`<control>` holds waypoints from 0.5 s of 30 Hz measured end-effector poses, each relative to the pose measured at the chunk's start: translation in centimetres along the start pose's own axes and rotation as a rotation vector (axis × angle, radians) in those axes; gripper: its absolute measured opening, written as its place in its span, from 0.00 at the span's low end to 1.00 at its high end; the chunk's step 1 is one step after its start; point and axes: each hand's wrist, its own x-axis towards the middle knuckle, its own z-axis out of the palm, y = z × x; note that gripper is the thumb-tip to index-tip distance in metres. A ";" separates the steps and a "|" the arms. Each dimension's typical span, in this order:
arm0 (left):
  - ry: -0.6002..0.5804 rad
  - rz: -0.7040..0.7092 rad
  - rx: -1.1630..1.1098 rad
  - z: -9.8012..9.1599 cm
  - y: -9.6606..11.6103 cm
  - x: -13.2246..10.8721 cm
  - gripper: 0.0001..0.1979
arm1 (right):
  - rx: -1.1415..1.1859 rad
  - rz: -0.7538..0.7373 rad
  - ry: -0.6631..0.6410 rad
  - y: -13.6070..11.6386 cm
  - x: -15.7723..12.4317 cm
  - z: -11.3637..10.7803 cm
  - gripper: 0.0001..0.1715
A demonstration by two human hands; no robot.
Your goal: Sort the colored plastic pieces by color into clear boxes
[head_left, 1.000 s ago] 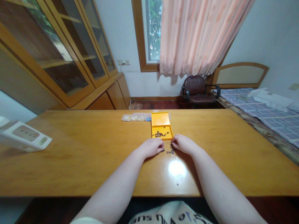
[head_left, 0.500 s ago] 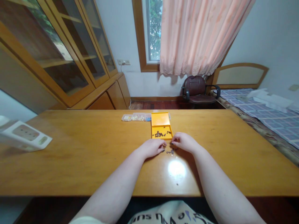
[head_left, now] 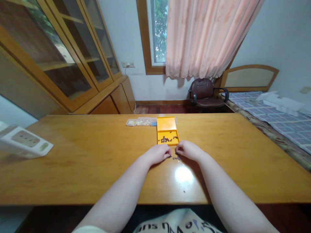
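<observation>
My left hand [head_left: 159, 153] rests on the table just below the yellow box, its thumb and fingertips pinched on a small dark piece [head_left: 169, 156]. Opposite it, my right hand [head_left: 189, 150] reaches down with closed fingertips at a little scatter of small dark pieces [head_left: 176, 158]; what those fingertips hold is too small to make out. The hinged yellow box [head_left: 166, 124] lies open beyond both hands, lid leaning back. More dark pieces [head_left: 165, 139] lie in its tray.
Behind the yellow box stands a clear plastic compartment case [head_left: 143, 121] with pale and blue bits. One tiny dark piece [head_left: 184, 191] lies near the front edge of the wooden table [head_left: 92, 155]. A white box-shaped object [head_left: 26, 140] stands at the far left.
My right hand has come down and left, nearer the left hand, over the loose dark pieces. The left hand has barely moved, its fingers closer together.
</observation>
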 end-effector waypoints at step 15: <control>0.054 0.000 0.050 0.1 -0.2 0.0 0.07 | -0.133 -0.048 0.073 -1.1 -0.2 0.1 0.09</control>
